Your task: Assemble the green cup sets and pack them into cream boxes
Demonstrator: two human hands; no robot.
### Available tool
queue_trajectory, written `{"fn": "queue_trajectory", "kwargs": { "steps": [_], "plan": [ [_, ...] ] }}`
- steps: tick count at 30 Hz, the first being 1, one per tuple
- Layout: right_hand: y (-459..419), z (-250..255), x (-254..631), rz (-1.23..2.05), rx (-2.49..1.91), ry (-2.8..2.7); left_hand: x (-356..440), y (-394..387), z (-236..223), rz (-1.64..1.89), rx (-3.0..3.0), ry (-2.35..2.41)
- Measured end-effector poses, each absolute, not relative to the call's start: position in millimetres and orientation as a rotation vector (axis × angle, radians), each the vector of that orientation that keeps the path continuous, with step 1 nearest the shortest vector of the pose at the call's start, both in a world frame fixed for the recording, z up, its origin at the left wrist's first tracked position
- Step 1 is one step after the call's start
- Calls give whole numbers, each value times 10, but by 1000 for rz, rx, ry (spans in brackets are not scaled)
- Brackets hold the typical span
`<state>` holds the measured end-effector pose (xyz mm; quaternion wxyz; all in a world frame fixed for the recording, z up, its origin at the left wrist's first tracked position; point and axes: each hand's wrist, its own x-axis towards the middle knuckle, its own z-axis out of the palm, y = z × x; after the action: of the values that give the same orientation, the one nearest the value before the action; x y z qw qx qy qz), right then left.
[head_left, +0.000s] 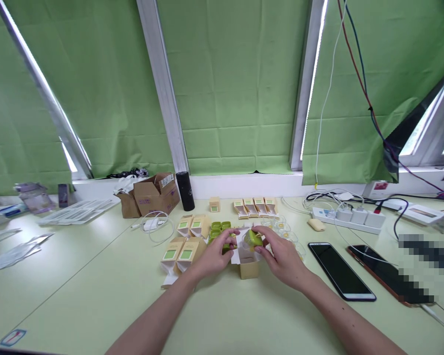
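Note:
In the head view, my right hand (284,254) pinches a small green plastic container (253,239) above an open kraft-card box (249,269) with white inner flaps. My left hand (216,252) is on the other side of this box, thumb and forefinger apart beside a white flap; whether it touches the flap is hard to tell. Several green cups (216,226) stand grouped behind my left hand, partly covered by it. Beyond my right hand lie several clear round plastic pieces (281,226) with yellowish centres.
Kraft boxes with green labels (186,255) stand left of my hands, with another row (255,207) farther back. A brown carton (157,194) and black cylinder (185,191) stand at the back. To the right are two phones (340,270) and a power strip (350,220) with cables.

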<state>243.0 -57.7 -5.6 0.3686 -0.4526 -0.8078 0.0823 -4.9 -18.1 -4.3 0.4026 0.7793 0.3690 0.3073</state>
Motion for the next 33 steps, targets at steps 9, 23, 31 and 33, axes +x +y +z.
{"fn": "queue_trajectory", "kwargs": {
  "steps": [9, 23, 31, 33],
  "plan": [
    [-598, -75, 2402, 123, -1164, -2174, -55, -164, -80, 770, 1969, 931],
    [-630, -75, 2369, 65, -1135, -2195, -52, -153, -89, 786, 1981, 936],
    [-615, -134, 2339, 52, -1108, -2197, -43, -153, -87, 807, 1967, 908],
    [-613, -148, 2329, 43, -1102, -2200, -43, -151, -89, 810, 1965, 910]
  ]
}}
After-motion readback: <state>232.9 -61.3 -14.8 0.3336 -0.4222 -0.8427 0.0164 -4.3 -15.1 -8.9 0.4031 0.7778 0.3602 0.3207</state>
